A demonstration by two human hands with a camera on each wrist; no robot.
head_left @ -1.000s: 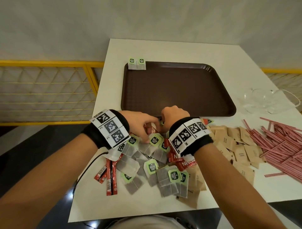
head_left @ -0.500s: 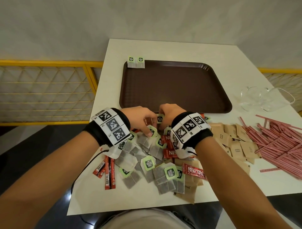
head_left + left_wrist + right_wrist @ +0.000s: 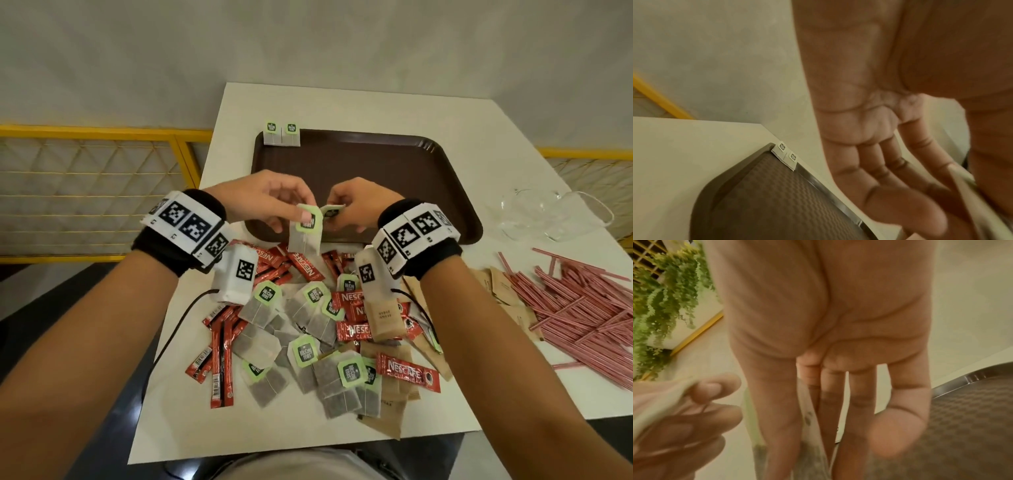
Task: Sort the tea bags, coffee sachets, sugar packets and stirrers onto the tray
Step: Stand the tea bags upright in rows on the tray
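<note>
Head view: both hands have risen off the pile since 0.5 s ago and now hang above the near edge of the tray (image 3: 394,164). Left hand (image 3: 263,198) pinches a tea bag (image 3: 306,233) by its green tag, the bag hanging free below thumb and fingers. Right hand (image 3: 359,205) pinches a 2nd bag (image 3: 331,210) by its tag, held about level, tags nearly touching. Before, both hands were down in the heap, fingers among the sachets. 2 tea bags (image 3: 281,134) lie side by side on the tray's far left corner, unchanged. The mixed pile (image 3: 308,329) of tea bags and red coffee sachets lies on the table (image 3: 342,106) just in front of the tray; sugar packets (image 3: 503,284) and stirrers (image 3: 582,301) to the right. Wrist views blurred; right wrist shows fingers (image 3: 830,402) closed on paper.
</note>
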